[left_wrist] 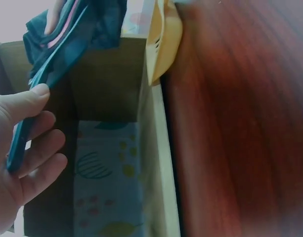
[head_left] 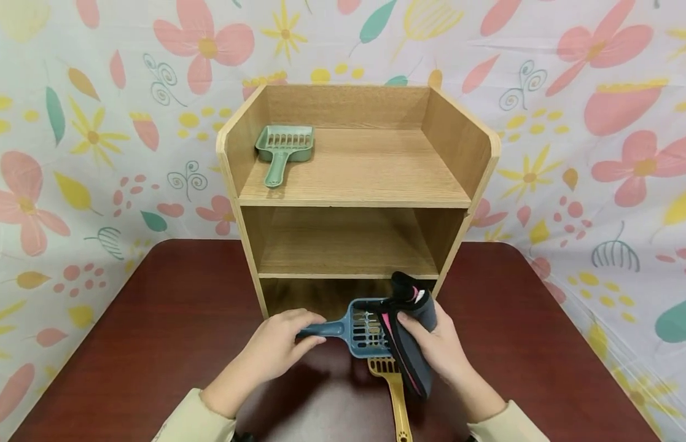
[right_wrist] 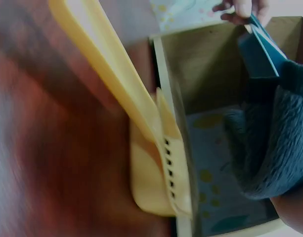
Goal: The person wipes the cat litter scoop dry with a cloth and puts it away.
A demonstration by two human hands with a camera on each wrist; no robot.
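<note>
I see left hand (head_left: 276, 342) pinching the blue scoop (head_left: 343, 329) by its handle, right hand (head_left: 443, 347) gripping dark cloth (head_left: 417, 359) at its head, fronting the shelf (head_left: 354, 166); scoop looks light, stiff, slick, cloth soft, so handle's my hold.

wooden shelf unit (head_left: 354, 166) | green slotted scoop (head_left: 282, 153), top shelf, left end | dark red table (head_left: 132, 325) | flower-print backdrop (head_left: 519, 67) behind

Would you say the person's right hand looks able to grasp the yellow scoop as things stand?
Probably not without freeing its fingers first: the right hand is holding the dark cloth, though the yellow scoop has its handle uncovered nearby.
</note>
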